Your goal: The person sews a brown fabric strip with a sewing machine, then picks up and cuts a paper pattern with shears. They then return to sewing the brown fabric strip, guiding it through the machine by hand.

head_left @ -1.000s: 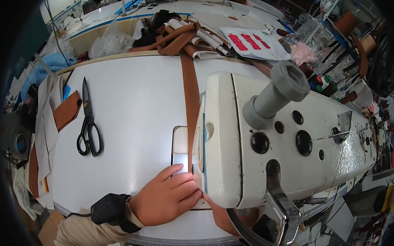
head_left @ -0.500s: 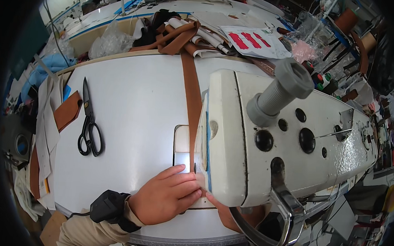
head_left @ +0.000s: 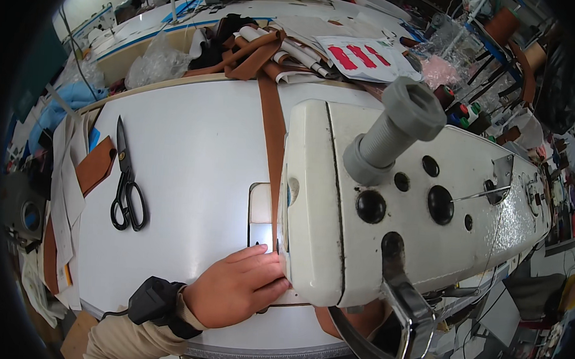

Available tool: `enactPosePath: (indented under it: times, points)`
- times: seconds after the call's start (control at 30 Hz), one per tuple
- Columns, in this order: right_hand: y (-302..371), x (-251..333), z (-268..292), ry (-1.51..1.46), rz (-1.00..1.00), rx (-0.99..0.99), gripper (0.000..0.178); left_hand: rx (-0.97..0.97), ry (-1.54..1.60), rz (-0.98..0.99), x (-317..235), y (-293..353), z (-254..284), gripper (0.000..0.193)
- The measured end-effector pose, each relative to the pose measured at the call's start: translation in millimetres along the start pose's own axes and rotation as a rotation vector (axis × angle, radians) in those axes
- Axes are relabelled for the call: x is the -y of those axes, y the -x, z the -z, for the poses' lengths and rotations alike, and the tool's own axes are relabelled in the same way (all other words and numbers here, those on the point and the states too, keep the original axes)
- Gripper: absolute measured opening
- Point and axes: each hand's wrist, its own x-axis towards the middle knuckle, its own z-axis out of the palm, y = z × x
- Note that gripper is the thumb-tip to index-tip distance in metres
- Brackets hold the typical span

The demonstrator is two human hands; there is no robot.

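Observation:
A long brown strip (head_left: 272, 123), seemingly leather, runs from a heap at the table's back edge to the near-left side of the white sewing machine head (head_left: 312, 200). My left hand (head_left: 239, 287) lies palm down at the strip's near end, beside the machine. Its fingers are stretched out close together, with the tips against the strip and the thumb hidden. Behind the machine head and its metal lever (head_left: 411, 309), my right hand (head_left: 352, 319) shows only in part; its fingers are out of sight. The needle area is also hidden.
Black-handled scissors (head_left: 128, 184) lie left on the white table (head_left: 185, 141), near a brown piece (head_left: 95, 167) and pale sheets (head_left: 65, 194). Brown and white pieces (head_left: 262, 51) and a paper with red shapes (head_left: 360, 57) are piled at the back. Thread spools (head_left: 463, 114) stand right.
The view has shifted slightly, so the machine head sits further left in the picture. My right fingertips, visible earlier beside my left hand, are now hidden behind the machine.

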Motion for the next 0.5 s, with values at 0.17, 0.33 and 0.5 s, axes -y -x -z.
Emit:
enactPosePath:
  times: [0.17,0.33,0.5]
  points:
    - [-11,-29,-14,-0.408,0.326,-0.218,0.038,0.004,-0.028,0.013,-1,1,1,0.027]
    - [-9,-47,-17,-0.862,0.223,-0.049,0.043,0.003,-0.007,0.048,1,-1,0,0.025]
    - [-13,-41,-22,-0.762,0.270,-0.108,0.043,-0.026,-0.072,0.046,7,-5,0,0.020]
